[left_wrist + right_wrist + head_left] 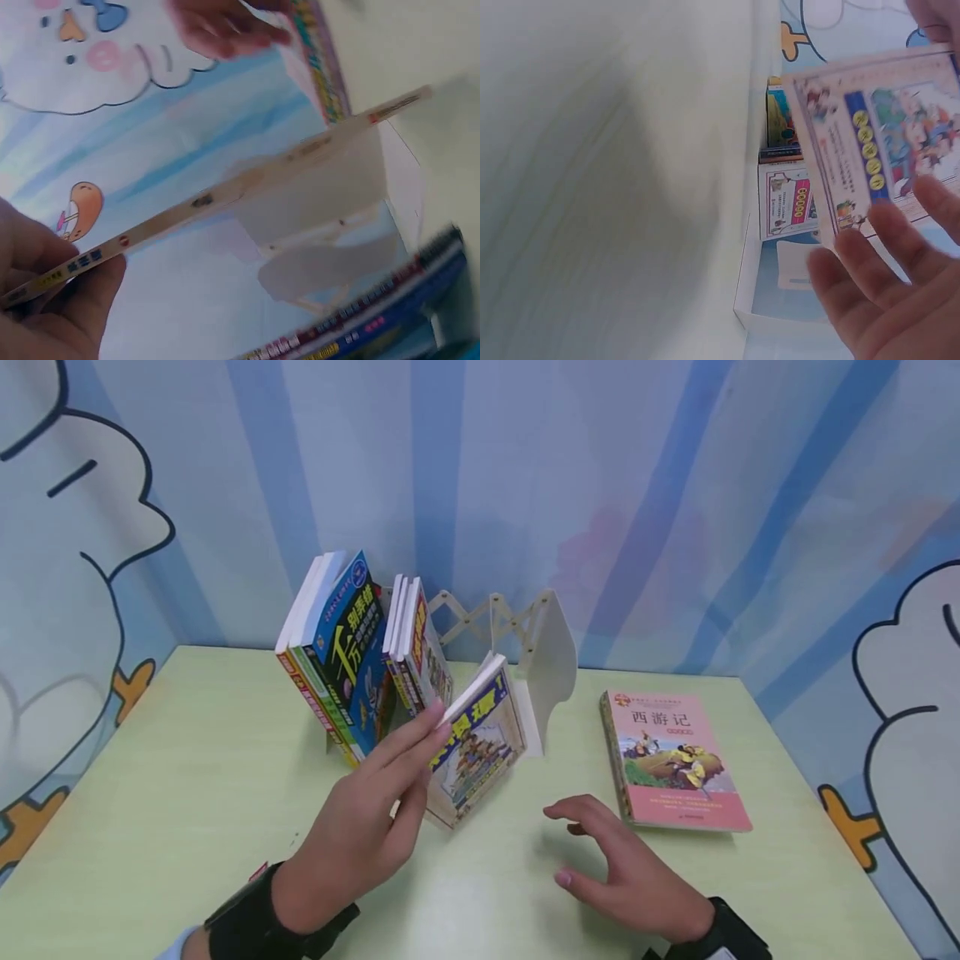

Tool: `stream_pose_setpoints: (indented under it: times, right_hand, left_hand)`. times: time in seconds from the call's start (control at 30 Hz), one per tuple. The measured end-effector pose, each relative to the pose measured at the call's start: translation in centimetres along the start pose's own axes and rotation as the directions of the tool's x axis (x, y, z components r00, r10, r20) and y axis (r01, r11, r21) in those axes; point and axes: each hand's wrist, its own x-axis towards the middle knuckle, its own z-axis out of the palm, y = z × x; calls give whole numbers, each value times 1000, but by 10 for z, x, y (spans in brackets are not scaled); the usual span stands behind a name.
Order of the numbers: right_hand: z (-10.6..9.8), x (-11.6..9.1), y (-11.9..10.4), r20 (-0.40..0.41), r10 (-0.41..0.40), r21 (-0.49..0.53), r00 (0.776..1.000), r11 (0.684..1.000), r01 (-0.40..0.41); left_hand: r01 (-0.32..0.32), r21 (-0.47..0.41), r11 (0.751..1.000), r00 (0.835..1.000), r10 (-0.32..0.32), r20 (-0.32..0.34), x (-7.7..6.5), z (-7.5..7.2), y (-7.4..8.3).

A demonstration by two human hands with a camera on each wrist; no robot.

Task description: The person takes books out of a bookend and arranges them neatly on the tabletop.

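Note:
My left hand (367,810) pinches a thin comic book (480,743) by its upper left edge, thumb on one side and fingers on the other. Tilted, it shows its illustrated cover with yellow lettering on a blue band. The left wrist view shows its narrow cream spine (247,184) running out from the hand. My right hand (630,872) hovers right of that book with fingers apart and loosely bent, holding nothing. In the right wrist view its fingers (900,240) overlap the held book's back cover (885,150). A pink book (678,760) lies flat beyond the right hand.
A white expandable bookend (551,652) stands at the table's back, its lattice (468,618) extended. Several large books (341,652) lean upright at its left end. Thinner comics (416,647) stand just right of them. A patterned wall (510,485) borders the pale table (217,760).

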Motion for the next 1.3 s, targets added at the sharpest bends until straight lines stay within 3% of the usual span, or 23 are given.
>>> stream_pose_setpoints:
  times: [0.1,0.2,0.27,0.4,0.5,0.7,0.9,1.13,1.3]
  right_hand:
    - [1,2,0,-97,-37,-19,995,999,36]
    - [0,4,-1,-156,-66,-5,986,998,66]
    - [0,5,-2,-147,-53,43,988,997,60]
    - [-1,6,-5,-61,8,173,998,985,2]
    - [-2,6,-6,-36,27,234,999,972,-17]
    - [-3,4,-5,-107,-44,284,993,956,73]
    - [-2,2,-6,-177,-105,279,979,948,152]
    - [-1,1,-7,-216,-66,285,974,950,127]
    - [-3,-1,-6,-228,-13,308,974,948,84]
  left_hand:
    - [77,-125,989,995,-68,75,-2,-6,9]
    - [160,-231,960,981,-129,143,-3,-10,16]
    - [204,-287,936,971,-155,184,-3,-12,20]
    - [225,-380,897,964,-149,219,-3,-15,24]
    - [223,-408,885,964,-137,229,-3,-16,24]
    - [234,-393,889,960,-146,241,-3,-17,22]
    - [206,-372,905,972,-146,183,-3,-15,18]
    - [186,-342,921,979,-146,140,-5,-14,13]
    - [213,-226,950,973,-185,141,-8,-14,10]
